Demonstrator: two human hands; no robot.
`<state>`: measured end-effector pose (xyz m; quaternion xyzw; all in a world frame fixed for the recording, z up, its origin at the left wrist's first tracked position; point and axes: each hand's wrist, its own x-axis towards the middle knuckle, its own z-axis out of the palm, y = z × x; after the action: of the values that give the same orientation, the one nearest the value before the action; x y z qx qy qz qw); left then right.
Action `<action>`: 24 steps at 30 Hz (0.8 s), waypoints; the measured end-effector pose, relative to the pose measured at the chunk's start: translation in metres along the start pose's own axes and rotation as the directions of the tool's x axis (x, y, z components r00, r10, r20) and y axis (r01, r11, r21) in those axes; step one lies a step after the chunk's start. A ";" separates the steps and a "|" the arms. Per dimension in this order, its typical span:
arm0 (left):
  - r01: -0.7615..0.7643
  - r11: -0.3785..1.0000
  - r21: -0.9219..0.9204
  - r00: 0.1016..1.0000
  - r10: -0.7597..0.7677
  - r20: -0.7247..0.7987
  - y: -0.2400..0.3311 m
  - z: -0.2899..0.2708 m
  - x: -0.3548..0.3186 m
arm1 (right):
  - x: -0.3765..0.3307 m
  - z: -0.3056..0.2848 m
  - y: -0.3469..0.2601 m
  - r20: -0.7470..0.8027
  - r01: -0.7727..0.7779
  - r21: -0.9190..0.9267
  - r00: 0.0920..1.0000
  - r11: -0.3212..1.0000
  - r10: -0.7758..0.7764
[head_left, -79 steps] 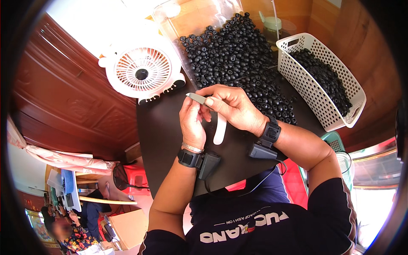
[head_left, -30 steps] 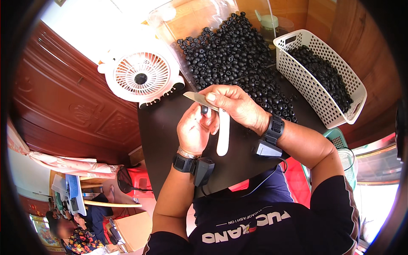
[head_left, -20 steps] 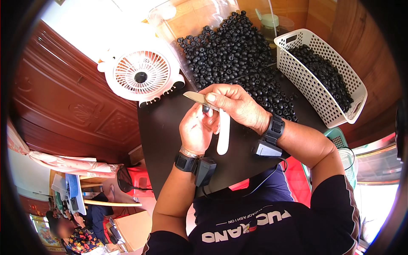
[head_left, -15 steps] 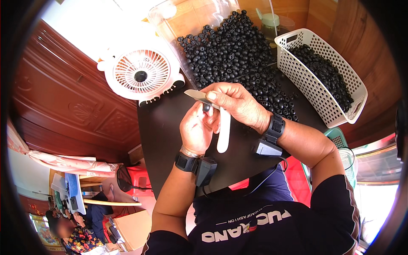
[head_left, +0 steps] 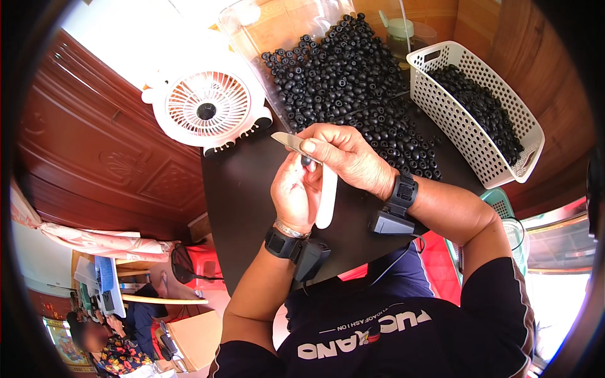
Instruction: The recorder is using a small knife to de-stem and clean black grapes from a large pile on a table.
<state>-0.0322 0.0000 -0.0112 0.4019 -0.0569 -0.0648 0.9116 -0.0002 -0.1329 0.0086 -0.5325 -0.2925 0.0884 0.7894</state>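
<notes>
The right hand [head_left: 350, 159] pinches a knife [head_left: 326, 200], partly hiding the left hand [head_left: 294, 194], whose fingers apparently pinch 1 black piece [head_left: 306, 161]. A fan [head_left: 207, 111] stands far left, a basket [head_left: 460, 126] far right.

The fan [head_left: 207, 111] stands at the far left corner of the worktop [head_left: 236, 208]. To its right, at the far edge, the bin [head_left: 296, 19] holds loose beads [head_left: 340, 75]. The basket [head_left: 449, 123], with a heap [head_left: 482, 113] in it, stands at the right edge, a jar [head_left: 398, 43] just left of its far end. Before the bin, the knife [head_left: 327, 195] lies across between left hand [head_left: 293, 195] and right hand [head_left: 346, 157], a single bead [head_left: 305, 160] under its blade
</notes>
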 end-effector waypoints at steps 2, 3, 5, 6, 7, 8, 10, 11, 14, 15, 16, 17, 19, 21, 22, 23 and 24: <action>-0.013 1.000 0.000 1.000 0.013 0.022 -0.003 -0.005 0.001 | 0.000 0.001 0.001 -0.001 0.019 -0.019 1.000 1.000 -0.019; -0.026 1.000 0.002 0.999 0.026 0.045 -0.004 -0.007 0.001 | 0.000 0.001 0.001 0.004 0.011 -0.021 1.000 1.000 -0.011; -0.012 1.000 -0.006 1.000 0.012 -0.017 -0.006 -0.005 -0.001 | 0.000 0.001 0.002 0.009 0.002 -0.022 1.000 1.000 -0.002; 0.002 1.000 -0.014 0.997 -0.003 -0.078 -0.007 -0.004 -0.002 | 0.000 0.001 0.005 0.017 0.051 -0.066 0.999 0.997 -0.050; 0.002 1.000 -0.013 0.997 -0.003 -0.079 -0.006 -0.003 -0.002 | 0.000 0.001 0.007 0.028 0.100 -0.110 0.995 0.989 -0.097; 0.026 0.998 -0.052 0.997 -0.030 -0.075 -0.005 -0.001 -0.001 | 0.000 0.000 0.006 0.026 0.100 -0.112 0.995 0.989 -0.097; 0.051 0.995 -0.090 0.996 -0.057 -0.069 -0.003 0.002 0.001 | -0.001 0.000 0.001 0.014 -0.047 -0.002 0.999 0.999 0.047; 0.047 0.994 -0.097 0.998 -0.050 -0.030 -0.002 0.003 0.001 | 0.000 -0.002 0.001 0.014 -0.047 -0.002 0.999 0.999 0.047; 0.031 0.993 -0.114 0.996 -0.021 0.089 0.003 0.001 0.003 | 0.003 -0.009 0.001 -0.030 -0.022 0.101 0.999 0.995 0.025; 0.021 0.992 -0.123 0.986 0.000 0.169 0.006 0.002 0.004 | 0.003 -0.011 -0.004 -0.020 -0.018 0.106 1.000 0.994 0.020; -0.005 0.997 -0.080 0.992 0.015 0.124 0.009 0.004 0.003 | 0.005 -0.011 -0.005 -0.053 0.020 0.045 0.998 0.999 -0.018; -0.006 0.997 -0.080 0.992 0.016 0.124 0.010 0.004 0.004 | 0.005 -0.011 -0.006 -0.085 0.057 -0.019 0.995 0.998 -0.059; -0.013 0.999 -0.037 0.988 0.019 0.152 0.015 0.002 0.006 | 0.005 -0.012 -0.003 -0.071 0.029 0.015 0.997 0.999 -0.027; -0.033 0.999 -0.018 0.989 0.035 0.145 0.015 0.003 0.005 | 0.003 -0.010 -0.004 -0.052 -0.002 0.050 0.999 0.999 0.005; -0.036 0.999 -0.020 0.988 0.039 0.152 0.015 0.002 0.004 | 0.001 -0.007 -0.008 0.007 -0.067 0.137 0.998 0.988 0.067; -0.038 0.999 -0.022 0.986 0.041 0.160 0.015 0.001 0.004 | -0.001 -0.006 -0.010 0.070 -0.136 0.219 0.990 0.966 0.123; -0.038 0.999 -0.022 0.986 0.041 0.160 0.014 0.001 0.004 | 0.000 -0.002 -0.009 0.031 -0.082 0.190 0.997 0.978 0.077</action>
<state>-0.0272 0.0083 0.0001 0.3856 -0.1372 -0.0794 0.9090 -0.0009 -0.1384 0.0162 -0.4642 -0.2705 0.1539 0.8293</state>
